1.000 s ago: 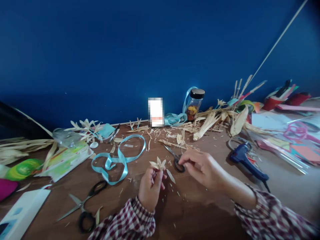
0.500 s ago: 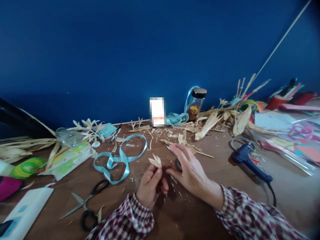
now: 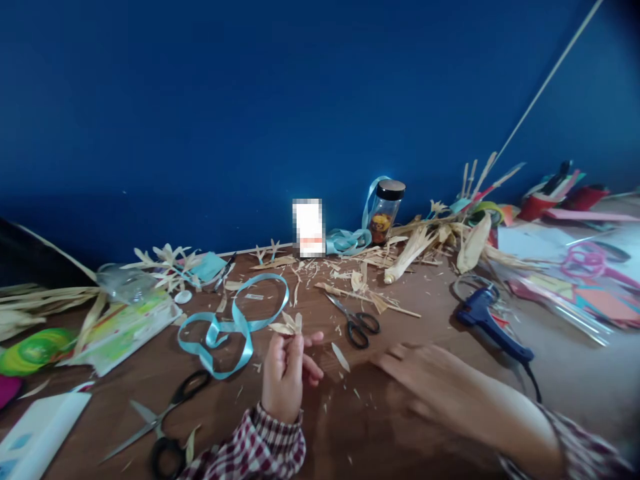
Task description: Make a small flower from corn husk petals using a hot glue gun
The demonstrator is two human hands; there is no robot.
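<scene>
- Corn-husk flower (image 3: 287,327): it is sitting just below the middle of the frame, its petals fanning above your left hand (image 3: 283,377), which is pinching its base between thumb and fingers.
- Your right hand (image 3: 425,373) is blurring at lower right, fingers reaching leftward; I cannot tell whether it is holding anything.
- You are working best while gripping only the base, lightly; the thin petals are looking brittle.
- Small scissors (image 3: 355,319) are lying near your right hand, tips pointing upper left; mind them.
- The brown tabletop (image 3: 360,433) is bearing husk scraps (image 3: 341,357), light-blue ribbon (image 3: 243,325) left of centre, larger scissors (image 3: 159,423) lower left, a glue gun (image 3: 493,327) at right.
- A blue wall (image 3: 200,100) is filling the upper frame, a black-lidded jar (image 3: 385,208) standing before it.
</scene>
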